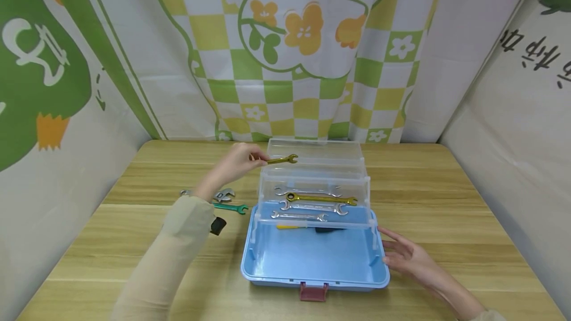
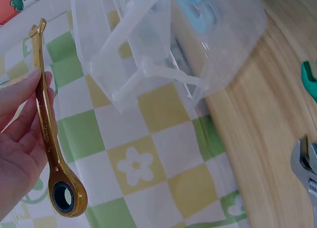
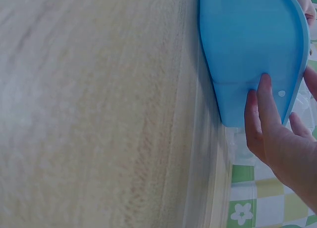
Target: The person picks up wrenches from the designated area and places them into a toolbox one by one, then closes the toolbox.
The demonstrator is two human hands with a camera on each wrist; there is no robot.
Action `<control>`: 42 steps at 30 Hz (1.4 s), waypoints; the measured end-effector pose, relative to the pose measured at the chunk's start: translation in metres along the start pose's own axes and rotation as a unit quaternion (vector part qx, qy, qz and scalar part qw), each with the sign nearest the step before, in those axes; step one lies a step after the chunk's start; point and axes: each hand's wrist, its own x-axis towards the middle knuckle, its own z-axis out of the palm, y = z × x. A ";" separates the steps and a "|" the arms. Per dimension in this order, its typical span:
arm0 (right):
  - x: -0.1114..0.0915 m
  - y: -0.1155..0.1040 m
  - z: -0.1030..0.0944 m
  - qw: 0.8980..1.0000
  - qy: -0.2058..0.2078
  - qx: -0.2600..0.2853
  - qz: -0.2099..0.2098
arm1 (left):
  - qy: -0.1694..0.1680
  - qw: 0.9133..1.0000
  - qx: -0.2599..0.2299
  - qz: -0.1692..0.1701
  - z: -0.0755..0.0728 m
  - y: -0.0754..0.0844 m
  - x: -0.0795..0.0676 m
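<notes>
My left hand (image 1: 243, 161) pinches a gold ratcheting combination wrench (image 1: 283, 159) over the back left of a blue toolbox (image 1: 312, 261). In the left wrist view, the wrench (image 2: 48, 124) shows its open end up and its ring end down. The toolbox stands open with clear plastic trays (image 1: 260, 187) raised at its back. Another gold wrench (image 1: 321, 198) lies in the front tray among several silver wrenches (image 1: 312, 207). My right hand (image 1: 408, 257) touches the toolbox's right side with extended fingers, seen against the blue wall (image 3: 247, 45) in the right wrist view.
Left of the toolbox, an adjustable wrench (image 1: 224, 194), a green wrench (image 1: 233, 207) and a black object (image 1: 217, 225) lie on the wooden table (image 1: 428, 187), partly behind my left arm. A yellow-handled tool (image 1: 287, 227) is inside the toolbox. A patterned curtain (image 1: 285, 83) hangs behind.
</notes>
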 end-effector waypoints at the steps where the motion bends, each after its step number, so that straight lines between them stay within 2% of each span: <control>1: 0.000 0.000 0.000 1.000 0.000 -0.001 0.001 | -0.003 1.000 -0.005 0.003 0.001 0.001 0.003; 6: 0.000 0.001 -0.001 1.000 -0.009 0.003 -0.014 | -0.018 1.000 -0.019 0.018 0.009 0.007 0.015; 14: -0.001 -0.001 -0.001 0.999 -0.024 0.015 -0.017 | -0.040 0.998 -0.009 0.038 0.022 0.019 0.032; 19: 0.000 -0.002 -0.001 1.000 -0.024 0.015 -0.009 | -0.054 0.997 -0.002 0.058 0.030 0.023 0.042; 22: 0.000 -0.003 -0.001 1.000 -0.021 0.014 -0.002 | -0.068 0.996 0.004 0.057 0.034 0.026 0.047; 38: -0.001 -0.003 -0.002 0.999 -0.029 0.021 0.001 | -0.120 0.990 0.054 0.050 0.050 0.033 0.059; 42: -0.001 -0.002 -0.003 0.999 -0.030 0.022 0.005 | -0.133 0.987 0.070 0.061 0.052 0.034 0.062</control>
